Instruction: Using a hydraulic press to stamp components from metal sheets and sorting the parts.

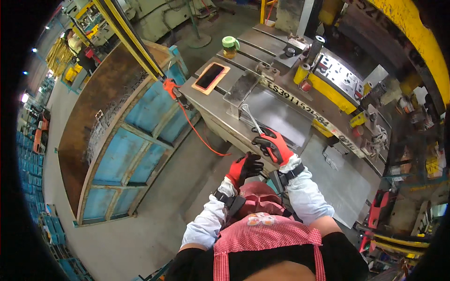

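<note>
My right hand, in a red and black work glove, is closed round a silver wrench. The wrench points up and left, its ring-shaped end above the front edge of the steel press table. A shiny grey metal sheet lies just beyond that hand, against the lettered die bar. My left hand, gloved the same way, is lower and to the left, in front of the table. Its fingers reach to the right, apart from the wrench, and hold nothing that I can see.
A phone on a tan pad and a green-lidded cup stand on the table. To the left is a large blue-sided scrap bin; an orange hose hangs between. A drilled die block sits right. Another person is far left.
</note>
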A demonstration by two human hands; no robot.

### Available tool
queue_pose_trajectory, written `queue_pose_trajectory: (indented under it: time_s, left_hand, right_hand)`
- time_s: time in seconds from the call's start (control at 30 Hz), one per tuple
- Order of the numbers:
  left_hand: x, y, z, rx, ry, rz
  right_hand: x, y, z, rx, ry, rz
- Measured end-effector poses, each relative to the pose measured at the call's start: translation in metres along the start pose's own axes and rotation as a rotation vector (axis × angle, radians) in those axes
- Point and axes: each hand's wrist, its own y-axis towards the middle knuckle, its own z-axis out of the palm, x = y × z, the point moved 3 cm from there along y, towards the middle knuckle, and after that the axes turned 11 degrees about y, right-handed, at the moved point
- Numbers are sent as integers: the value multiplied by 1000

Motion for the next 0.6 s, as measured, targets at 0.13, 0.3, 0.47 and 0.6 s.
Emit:
queue_pose_trajectory:
  time_s: [0.13,0.3,0.47,0.6]
  left_hand:
    - [10,-3,-6,-34,-186,-182]
    - [8,-8,-4,-86,-233,-95]
    - [-2,-10,0,-97,-209,-68]
    - [-6,-9,2,-106,-203,-89]
  right_hand:
    - [23,10,-4,53,-53,13]
    - [30,11,-2,127,-107,25]
    - [16,6,-6,139,-241,3]
    - [7,-2,-7,23,27,401]
